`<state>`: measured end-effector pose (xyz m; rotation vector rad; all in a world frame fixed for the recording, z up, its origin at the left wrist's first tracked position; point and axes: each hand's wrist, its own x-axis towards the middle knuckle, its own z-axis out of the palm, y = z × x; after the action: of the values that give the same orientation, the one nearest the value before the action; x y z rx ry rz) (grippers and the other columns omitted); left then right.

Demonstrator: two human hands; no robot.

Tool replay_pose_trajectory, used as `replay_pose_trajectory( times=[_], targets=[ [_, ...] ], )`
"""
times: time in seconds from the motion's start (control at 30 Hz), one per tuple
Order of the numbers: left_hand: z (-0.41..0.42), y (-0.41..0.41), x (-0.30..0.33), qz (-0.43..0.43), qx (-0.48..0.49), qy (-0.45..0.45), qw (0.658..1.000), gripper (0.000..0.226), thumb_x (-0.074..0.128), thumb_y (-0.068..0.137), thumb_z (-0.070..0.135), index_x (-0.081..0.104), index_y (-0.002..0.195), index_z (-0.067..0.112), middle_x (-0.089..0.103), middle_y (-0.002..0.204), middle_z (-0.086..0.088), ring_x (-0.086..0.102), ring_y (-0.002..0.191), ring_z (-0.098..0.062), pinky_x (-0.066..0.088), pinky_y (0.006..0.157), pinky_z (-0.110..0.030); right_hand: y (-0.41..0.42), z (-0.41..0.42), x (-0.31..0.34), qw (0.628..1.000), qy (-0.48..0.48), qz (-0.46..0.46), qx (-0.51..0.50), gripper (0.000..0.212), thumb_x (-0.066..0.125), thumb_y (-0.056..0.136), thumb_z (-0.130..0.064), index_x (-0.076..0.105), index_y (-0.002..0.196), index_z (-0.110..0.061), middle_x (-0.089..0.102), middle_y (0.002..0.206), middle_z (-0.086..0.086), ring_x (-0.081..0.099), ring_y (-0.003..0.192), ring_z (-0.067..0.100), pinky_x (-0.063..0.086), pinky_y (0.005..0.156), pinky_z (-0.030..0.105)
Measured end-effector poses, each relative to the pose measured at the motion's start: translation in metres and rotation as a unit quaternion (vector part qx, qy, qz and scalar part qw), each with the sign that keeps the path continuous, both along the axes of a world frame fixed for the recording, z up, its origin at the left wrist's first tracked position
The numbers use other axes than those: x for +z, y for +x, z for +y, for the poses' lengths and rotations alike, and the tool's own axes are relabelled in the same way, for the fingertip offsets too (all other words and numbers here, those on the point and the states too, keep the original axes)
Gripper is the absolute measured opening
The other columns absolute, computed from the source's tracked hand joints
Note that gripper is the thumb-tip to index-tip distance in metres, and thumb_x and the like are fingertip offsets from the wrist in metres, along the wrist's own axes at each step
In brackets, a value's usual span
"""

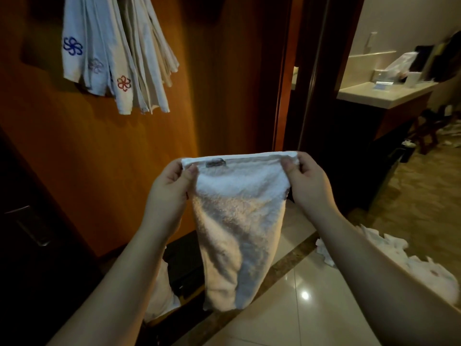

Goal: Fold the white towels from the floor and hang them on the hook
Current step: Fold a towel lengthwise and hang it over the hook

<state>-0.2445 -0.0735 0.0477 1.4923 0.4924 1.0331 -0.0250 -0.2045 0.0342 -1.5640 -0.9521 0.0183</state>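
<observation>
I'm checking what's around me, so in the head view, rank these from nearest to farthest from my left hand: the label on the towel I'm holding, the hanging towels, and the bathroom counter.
From the left hand:
1. Label, on the held towel, just right.
2. Hanging towels, up left on the wall.
3. Bathroom counter, far right through the doorway.

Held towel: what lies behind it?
Behind the held towel, glossy floor tile and a dark object show at its sides; whatever sits directly behind is covered.

I stand in what looks like a hotel room entry, orange wood wall panel (159, 116) with white towels hanging (117, 53), glossy tiled floor (299, 303), a doorway to my right, a pale vanity counter (384, 94) holding toiletries, crumpled white linen on the floor (424, 268)
</observation>
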Motion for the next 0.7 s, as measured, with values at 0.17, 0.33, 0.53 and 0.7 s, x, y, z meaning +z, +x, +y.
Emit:
replay_pose_trajectory(
  times=[0.17, 0.33, 0.53, 0.7],
  targets=[
    [-0.016, 0.011, 0.0, -0.018, 0.023, 0.024, 0.999, 0.016, 0.056, 0.093, 0.039, 0.072, 0.092, 0.04, 0.074, 0.093, 0.008, 0.071, 0.084, -0.008, 0.054, 0.065, -0.02, -0.01, 0.004, -0.006, 0.995, 0.051, -0.022, -0.078, 0.03, 0.045, 0.106, -0.04, 0.052, 0.092, -0.065, 0.061, 0.093, -0.032, 0.058, 0.085, -0.011, 0.039, 0.065, 0.002],
    [-0.026, 0.018, -0.001, -0.038, 0.066, 0.03, 0.997, 0.017, 0.054, 0.097, 0.038, 0.071, 0.095, 0.036, 0.073, 0.093, 0.006, 0.071, 0.085, -0.011, 0.057, 0.069, -0.024, -0.003, 0.002, -0.01, 0.993, 0.055, -0.045, -0.099, 0.026, 0.04, 0.102, -0.058, 0.055, 0.087, -0.043, 0.056, 0.073, -0.017, 0.049, 0.058, -0.002, 0.036, 0.049, 0.014],
    [-0.028, 0.017, 0.001, -0.049, 0.066, 0.008, 0.997, 0.017, 0.055, 0.093, 0.038, 0.072, 0.092, 0.034, 0.074, 0.094, 0.001, 0.07, 0.091, -0.019, 0.054, 0.08, -0.043, 0.004, -0.007, -0.01, 0.992, 0.046, -0.058, -0.101, 0.053, 0.038, 0.095, -0.072, 0.051, 0.073, -0.026, 0.049, 0.061, -0.015, 0.042, 0.052, 0.003, 0.033, 0.046, 0.021],
    [-0.029, 0.014, 0.004, -0.058, 0.066, 0.01, 0.996, 0.017, 0.054, 0.093, 0.036, 0.071, 0.09, 0.033, 0.071, 0.086, 0.004, 0.065, 0.084, -0.021, 0.049, 0.076, -0.043, -0.001, -0.011, 0.001, 0.992, 0.069, -0.042, -0.096, 0.034, 0.042, 0.097, -0.068, 0.06, 0.077, -0.046, 0.056, 0.064, -0.018, 0.049, 0.052, -0.001, 0.035, 0.044, 0.013]
  ],
)
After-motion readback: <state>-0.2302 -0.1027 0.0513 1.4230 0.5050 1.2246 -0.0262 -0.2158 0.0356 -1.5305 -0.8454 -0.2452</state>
